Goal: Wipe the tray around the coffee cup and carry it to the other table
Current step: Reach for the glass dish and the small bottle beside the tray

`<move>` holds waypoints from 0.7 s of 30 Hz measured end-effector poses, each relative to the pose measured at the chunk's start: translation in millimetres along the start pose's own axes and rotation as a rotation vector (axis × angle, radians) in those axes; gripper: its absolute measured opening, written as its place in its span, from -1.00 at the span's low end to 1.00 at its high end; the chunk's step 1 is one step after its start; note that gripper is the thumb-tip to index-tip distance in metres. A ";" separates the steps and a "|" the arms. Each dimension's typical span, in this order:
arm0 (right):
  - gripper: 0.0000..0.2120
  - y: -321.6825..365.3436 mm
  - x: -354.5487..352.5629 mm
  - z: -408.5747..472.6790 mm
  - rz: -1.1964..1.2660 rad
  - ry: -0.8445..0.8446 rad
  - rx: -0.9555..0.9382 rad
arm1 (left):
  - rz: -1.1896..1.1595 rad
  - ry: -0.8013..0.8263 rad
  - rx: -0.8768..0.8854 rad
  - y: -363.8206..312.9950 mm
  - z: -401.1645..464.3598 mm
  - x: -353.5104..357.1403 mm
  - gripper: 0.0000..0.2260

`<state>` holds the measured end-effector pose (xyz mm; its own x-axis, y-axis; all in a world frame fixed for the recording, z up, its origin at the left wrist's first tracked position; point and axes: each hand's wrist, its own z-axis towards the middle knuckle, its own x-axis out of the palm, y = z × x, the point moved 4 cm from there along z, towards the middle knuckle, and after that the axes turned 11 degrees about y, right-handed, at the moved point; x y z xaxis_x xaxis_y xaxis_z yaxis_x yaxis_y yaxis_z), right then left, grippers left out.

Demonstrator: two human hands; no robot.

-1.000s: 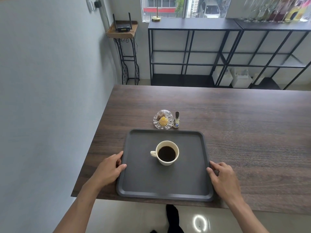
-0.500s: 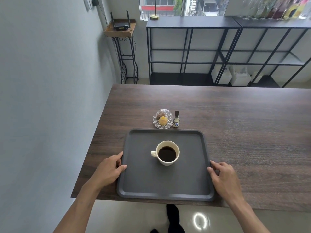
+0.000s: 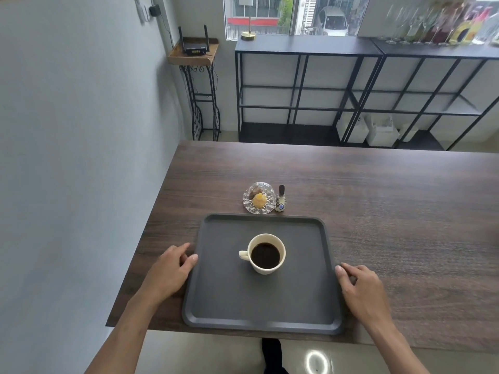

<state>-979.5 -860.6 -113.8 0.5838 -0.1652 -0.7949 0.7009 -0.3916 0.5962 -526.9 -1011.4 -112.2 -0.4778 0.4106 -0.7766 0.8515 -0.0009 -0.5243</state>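
Note:
A dark grey rectangular tray (image 3: 221, 300) lies flat at the near edge of a dark wooden table (image 3: 391, 211). A cream coffee cup (image 3: 266, 253) full of black coffee stands upright near the tray's middle, handle to the left. My left hand (image 3: 168, 273) rests at the tray's left rim, thumb tip on the rim and fingers curled beside it. My right hand (image 3: 363, 290) sits at the right rim, fingertips touching the edge. Whether the fingers reach under the tray is hidden. No cloth is in view.
Just beyond the tray stand a cut-glass dish (image 3: 258, 197) with wrapped sweets and a small bird figurine (image 3: 280, 203). A grey wall (image 3: 81, 157) runs along the left. Black metal shelving (image 3: 351, 95) and a router stand (image 3: 198, 76) are behind the table.
The view has tilted slightly downward. Both hands stay at the tray's left and right rims; the tray and cup have not shifted on the table.

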 end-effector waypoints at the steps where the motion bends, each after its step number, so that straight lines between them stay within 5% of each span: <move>1: -0.79 0.5 -1.8 4.5 0.009 -0.007 -0.002 | 0.001 -0.029 0.000 -2.9 3.9 -2.0 -0.53; 12: -0.78 50.2 -22.6 78.2 0.048 0.030 -0.057 | -0.051 -0.098 0.122 -78.4 71.0 -22.0 -0.49; 21: -0.64 113.5 -6.7 159.0 0.168 0.236 -0.036 | 0.187 0.043 0.149 -161.4 131.4 -14.8 -0.09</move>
<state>-969.1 -1047.8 -58.7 0.7693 -0.0086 -0.6388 0.5977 -0.3436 0.7244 -685.7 -1137.1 -62.0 -0.3021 0.4292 -0.8512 0.8816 -0.2140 -0.4208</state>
